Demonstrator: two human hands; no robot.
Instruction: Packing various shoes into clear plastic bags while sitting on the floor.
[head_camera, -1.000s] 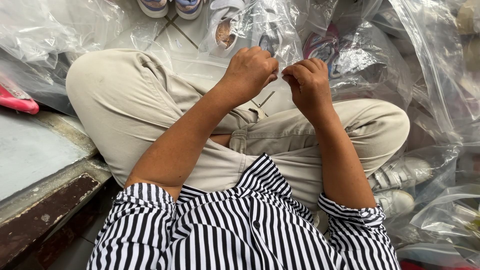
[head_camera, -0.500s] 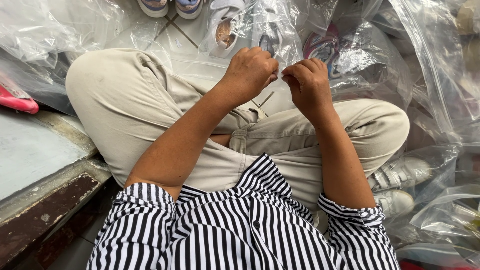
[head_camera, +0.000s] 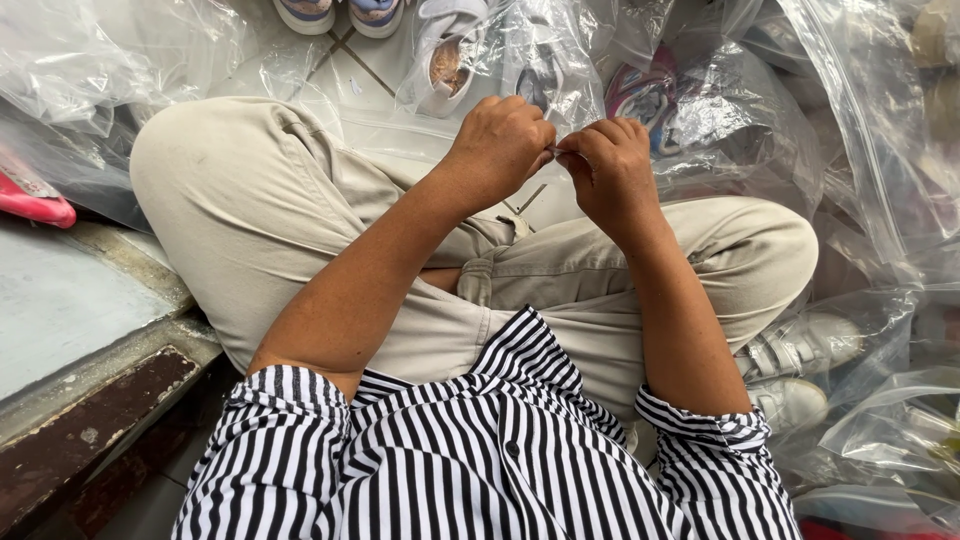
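Nearest us are the rolled cuffs of our black-and-white striped shirt (head_camera: 500, 470), and beyond them our crossed legs in beige trousers (head_camera: 260, 220). Above the knees our left hand (head_camera: 497, 145) and right hand (head_camera: 608, 170) meet, each curled tight with the fingertips pinched on the edge of a clear plastic bag (head_camera: 560, 70); what exactly sits between the fingertips is too small to tell. The bag stands just past our hands on the tiled floor (head_camera: 360, 70) and holds a pair of sneakers (head_camera: 640, 95). White shoes (head_camera: 800, 350) lie in bags by our right knee, a pink shoe (head_camera: 35, 205) at far left.
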